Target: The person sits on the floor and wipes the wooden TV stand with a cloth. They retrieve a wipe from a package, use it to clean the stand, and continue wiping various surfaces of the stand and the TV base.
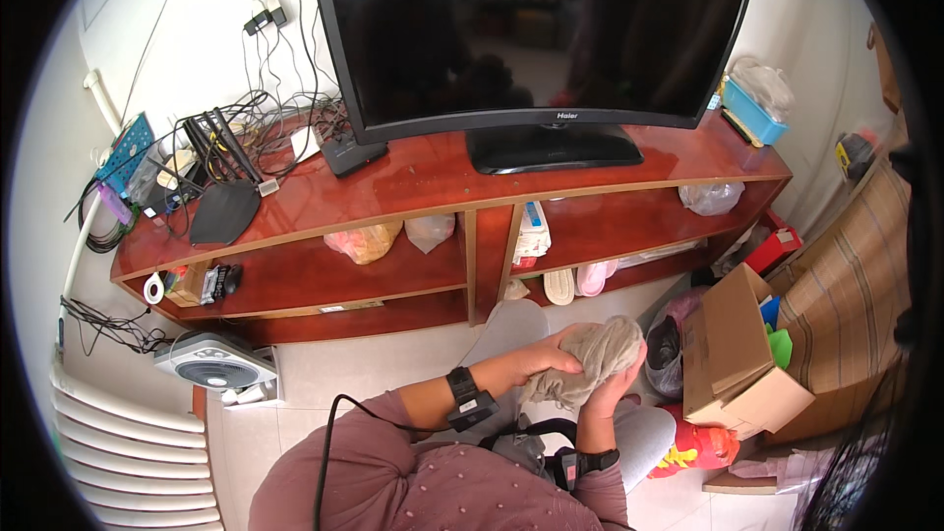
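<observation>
A crumpled grey-beige cloth is bunched between my two hands, above my knees. My left hand grips the cloth from its left side, thumb laid over it. On the cloth's right side, my right hand holds it, fingers partly hidden behind the fabric. Both wrists wear black straps with small devices. Before me stands a long reddish-brown wooden TV cabinet, with a Haier television on its top.
An open cardboard box and a plastic bag are to the right. A box fan and white radiator stand left. Tangled cables and a black router lie on the cabinet's left end. Slippers sit on its lower shelf.
</observation>
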{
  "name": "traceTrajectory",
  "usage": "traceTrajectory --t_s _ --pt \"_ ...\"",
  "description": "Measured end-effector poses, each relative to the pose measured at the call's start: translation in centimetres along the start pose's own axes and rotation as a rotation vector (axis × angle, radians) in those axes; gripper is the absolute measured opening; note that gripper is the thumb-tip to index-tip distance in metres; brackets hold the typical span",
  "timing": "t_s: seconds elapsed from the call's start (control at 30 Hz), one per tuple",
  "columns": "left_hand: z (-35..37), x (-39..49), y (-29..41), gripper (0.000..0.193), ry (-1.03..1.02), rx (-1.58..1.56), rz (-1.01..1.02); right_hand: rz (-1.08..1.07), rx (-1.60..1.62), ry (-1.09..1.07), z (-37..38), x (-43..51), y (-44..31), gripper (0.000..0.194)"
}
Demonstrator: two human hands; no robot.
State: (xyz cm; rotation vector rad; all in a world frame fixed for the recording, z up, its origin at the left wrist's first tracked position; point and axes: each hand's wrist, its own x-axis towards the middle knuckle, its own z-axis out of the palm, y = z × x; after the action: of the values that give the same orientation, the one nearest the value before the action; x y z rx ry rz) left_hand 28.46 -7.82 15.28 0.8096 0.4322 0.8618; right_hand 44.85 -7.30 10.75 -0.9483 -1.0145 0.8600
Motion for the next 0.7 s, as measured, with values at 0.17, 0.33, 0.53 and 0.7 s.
traceTrajectory --t_s 0.17,0.33,0.53,0.7 --pt "-0.3 -1.3 0.4 0.077 0.126 0.115 0.055 0.157 0.079 -0.078 -0.1 -0.4 1.1 0.04" --pt "-0.9 -1.7 -0.3 0.068 0.093 -0.169 -0.03 0.375 0.125 -0.057 -1.8 -1.1 0.2 0.035" --pt "-0.1 -4.6 -0.6 0.045 0.277 0.043 0.165 0.651 0.139 -0.101 -5.1 -1.0 0.4 0.03" --pt "0.8 -3.1 0.4 0.039 0.491 -0.231 -0.137 0.555 -0.338 -0.435 -7.8 -2.8 2.2 0.042"
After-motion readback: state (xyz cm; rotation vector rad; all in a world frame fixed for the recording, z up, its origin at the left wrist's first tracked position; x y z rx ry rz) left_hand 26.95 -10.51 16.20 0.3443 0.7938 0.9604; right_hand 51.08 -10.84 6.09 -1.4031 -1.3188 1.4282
